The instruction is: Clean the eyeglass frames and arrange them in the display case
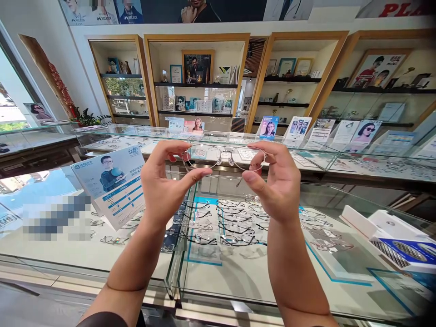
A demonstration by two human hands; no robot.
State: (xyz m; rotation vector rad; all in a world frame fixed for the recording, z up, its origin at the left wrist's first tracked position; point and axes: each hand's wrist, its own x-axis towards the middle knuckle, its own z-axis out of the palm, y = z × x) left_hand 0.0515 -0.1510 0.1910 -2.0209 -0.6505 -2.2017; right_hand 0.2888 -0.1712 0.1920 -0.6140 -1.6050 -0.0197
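Observation:
I hold a pair of thin metal-rimmed glasses [223, 157] up in front of me with both hands. My left hand [165, 184] pinches the left lens rim between thumb and fingers. My right hand [277, 181] pinches the right rim the same way. The glasses hang level above a glass display counter [238, 272], which holds rows of several spectacle frames [231, 225] under its top.
A blue-and-white leaflet stand [114, 184] sits on the counter at left. A white and blue box [395, 243] lies at right. A second glass counter [340, 156] with advert cards runs behind. Wooden wall shelves [197, 84] hold pictures and boxes.

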